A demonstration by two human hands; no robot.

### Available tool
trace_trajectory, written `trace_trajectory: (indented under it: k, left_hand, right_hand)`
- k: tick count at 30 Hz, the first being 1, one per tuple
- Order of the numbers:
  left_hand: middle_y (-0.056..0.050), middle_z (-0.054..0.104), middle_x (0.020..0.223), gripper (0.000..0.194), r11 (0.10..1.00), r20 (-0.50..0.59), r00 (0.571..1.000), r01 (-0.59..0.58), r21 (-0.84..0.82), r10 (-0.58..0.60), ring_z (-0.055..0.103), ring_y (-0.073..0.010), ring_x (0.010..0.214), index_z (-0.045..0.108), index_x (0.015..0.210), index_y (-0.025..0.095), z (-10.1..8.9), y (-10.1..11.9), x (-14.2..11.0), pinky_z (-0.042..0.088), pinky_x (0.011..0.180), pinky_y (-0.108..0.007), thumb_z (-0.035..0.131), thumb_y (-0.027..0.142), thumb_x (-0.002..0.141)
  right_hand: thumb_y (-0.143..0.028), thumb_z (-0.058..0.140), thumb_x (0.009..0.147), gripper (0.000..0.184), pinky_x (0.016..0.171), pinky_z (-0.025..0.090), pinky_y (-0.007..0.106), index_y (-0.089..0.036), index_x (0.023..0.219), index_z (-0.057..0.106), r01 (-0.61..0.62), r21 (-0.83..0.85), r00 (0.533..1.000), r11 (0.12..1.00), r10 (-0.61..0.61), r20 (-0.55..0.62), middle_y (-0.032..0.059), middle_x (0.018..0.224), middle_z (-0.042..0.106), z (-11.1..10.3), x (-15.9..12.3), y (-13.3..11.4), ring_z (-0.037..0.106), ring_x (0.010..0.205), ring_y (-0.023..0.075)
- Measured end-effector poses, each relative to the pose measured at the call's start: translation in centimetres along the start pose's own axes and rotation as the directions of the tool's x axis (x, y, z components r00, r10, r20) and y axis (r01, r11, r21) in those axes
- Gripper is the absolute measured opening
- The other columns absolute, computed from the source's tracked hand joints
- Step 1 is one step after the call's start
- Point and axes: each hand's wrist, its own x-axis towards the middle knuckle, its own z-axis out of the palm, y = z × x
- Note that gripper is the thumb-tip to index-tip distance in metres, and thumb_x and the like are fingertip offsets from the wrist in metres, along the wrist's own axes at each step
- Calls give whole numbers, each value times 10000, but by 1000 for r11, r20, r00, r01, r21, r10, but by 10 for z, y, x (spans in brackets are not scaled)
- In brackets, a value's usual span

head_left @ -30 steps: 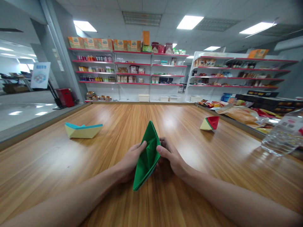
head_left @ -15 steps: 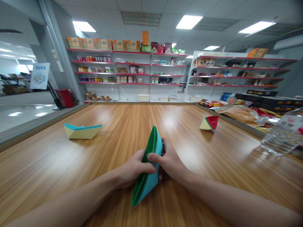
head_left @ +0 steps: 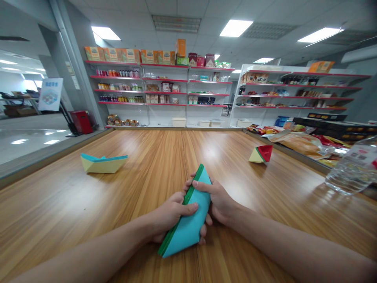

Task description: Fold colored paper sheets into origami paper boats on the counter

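Observation:
A folded paper piece (head_left: 188,224), blue on its facing side with a green edge, stands tilted on the wooden table (head_left: 118,196) in front of me. My left hand (head_left: 169,216) grips its left side, thumb pressed on the blue face. Around the upper right part my right hand (head_left: 216,200) is wrapped, its thumb on the top corner and its fingers behind the paper. A finished yellow and blue paper boat (head_left: 103,162) lies at the left. A small red and yellow folded piece (head_left: 260,153) sits at the right.
A clear plastic bottle (head_left: 352,171) lies at the table's right edge beside several snack bags (head_left: 297,139). Store shelves with red rails (head_left: 159,92) fill the back wall. A red box (head_left: 80,121) stands on the floor at the left.
The paper showed its green inside, spread open, a second ago. Both hands have pressed it flatter and turned it, so the blue face now shows.

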Motion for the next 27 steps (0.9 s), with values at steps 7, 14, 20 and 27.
trace_trajectory:
  k: [7, 14, 20, 27]
  left_hand:
    - [-87, 601, 810, 204, 1000, 26, 999, -27, 4, 27, 608, -171, 640, 540, 953, 122, 0, 0, 1, 506, 586, -320, 606, 250, 807]
    - [-46, 556, 683, 257, 984, -13, 998, -63, 168, 66, 540, -123, 539, 564, 774, 102, 12, 0, 2, 478, 515, -275, 632, 349, 776]
    - [-36, 549, 691, 298, 984, -24, 996, -77, 159, 82, 530, -117, 526, 541, 775, 120, 15, -1, 2, 467, 487, -267, 667, 387, 737]
    - [-20, 537, 662, 267, 988, -20, 996, -83, 131, 86, 510, -107, 497, 527, 765, 126, 18, 0, 1, 452, 464, -255, 670, 350, 740]
  right_hand:
    - [-443, 658, 751, 277, 302, 387, 213, -195, 817, 552, -69, -18, 998, 997, 69, -1, -3, 695, 596, 0, 2, 0, 547, 467, 134]
    - [-446, 687, 734, 321, 552, 480, 236, -155, 698, 556, 26, -35, 999, 999, -27, -31, 2, 666, 575, 7, 1, 0, 563, 601, 120]
    - [-503, 675, 715, 366, 531, 461, 255, -160, 694, 549, 42, -89, 995, 995, -50, -83, 11, 655, 591, 10, -1, 2, 555, 567, 128]
    - [-500, 678, 709, 373, 510, 472, 250, -155, 653, 548, 55, -101, 995, 993, -63, -75, 17, 612, 591, 13, -3, -1, 562, 546, 131]
